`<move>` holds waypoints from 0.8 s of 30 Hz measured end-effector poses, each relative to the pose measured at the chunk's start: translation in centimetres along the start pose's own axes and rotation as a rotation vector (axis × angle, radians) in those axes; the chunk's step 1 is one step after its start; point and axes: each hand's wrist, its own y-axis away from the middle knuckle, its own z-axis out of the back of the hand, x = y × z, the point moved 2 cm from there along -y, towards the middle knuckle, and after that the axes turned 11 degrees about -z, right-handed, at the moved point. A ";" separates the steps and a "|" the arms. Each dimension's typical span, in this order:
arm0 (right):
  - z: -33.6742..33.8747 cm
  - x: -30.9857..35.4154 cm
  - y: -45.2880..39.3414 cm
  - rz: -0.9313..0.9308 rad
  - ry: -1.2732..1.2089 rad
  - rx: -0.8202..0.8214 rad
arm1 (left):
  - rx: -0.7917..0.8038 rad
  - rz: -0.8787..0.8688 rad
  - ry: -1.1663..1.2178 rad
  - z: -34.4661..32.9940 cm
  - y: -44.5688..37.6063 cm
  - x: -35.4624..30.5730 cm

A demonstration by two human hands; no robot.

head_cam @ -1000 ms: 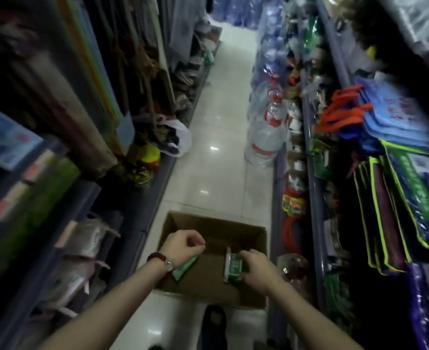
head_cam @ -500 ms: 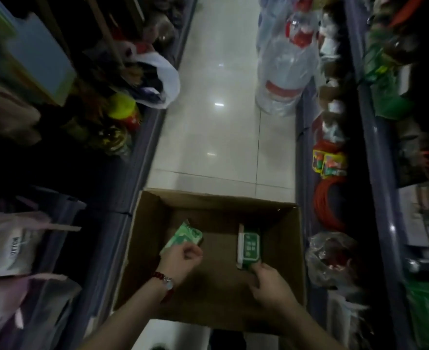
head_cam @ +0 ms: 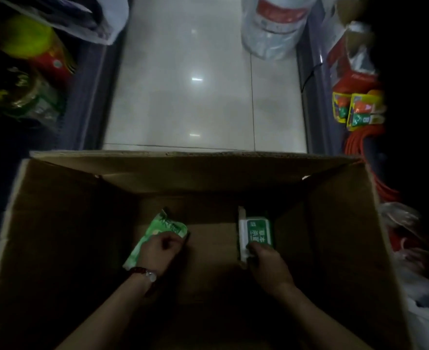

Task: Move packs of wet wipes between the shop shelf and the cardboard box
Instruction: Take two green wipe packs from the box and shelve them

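Inside a cardboard box (head_cam: 57, 223), the left hand (head_cam: 161, 251) grips a light-green wipes pack (head_cam: 159, 229) while the right hand (head_cam: 267, 263) pinches a dark-green pack (head_cam: 257, 232) ahead of it.

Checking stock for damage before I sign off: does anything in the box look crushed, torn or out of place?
Nothing stands out. The left hand grips a light green pack and the right hand a dark green pack, both low inside the cardboard box. The dim, blurred picture shows no tears or spills.

Dim, soft frame; glare streaks on floor (head_cam: 195, 79), dark edges
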 end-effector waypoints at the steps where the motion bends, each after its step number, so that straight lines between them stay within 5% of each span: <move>1: -0.7 -0.3 -1.1 -0.004 -0.022 -0.016 | -0.021 -0.006 -0.002 -0.3 -0.7 0.8; 8: -4.5 -1.8 -7.1 -0.108 -0.060 -0.201 | -0.224 0.062 -0.181 0.3 -5.1 7.1; 16: -4.9 -2.8 -10.5 -0.242 -0.012 -0.303 | -0.170 0.197 -0.207 -0.2 -7.0 10.6; 24: -5.5 -2.4 -10.7 -0.163 -0.130 -0.245 | -0.113 0.295 -0.208 -2.3 -7.0 11.7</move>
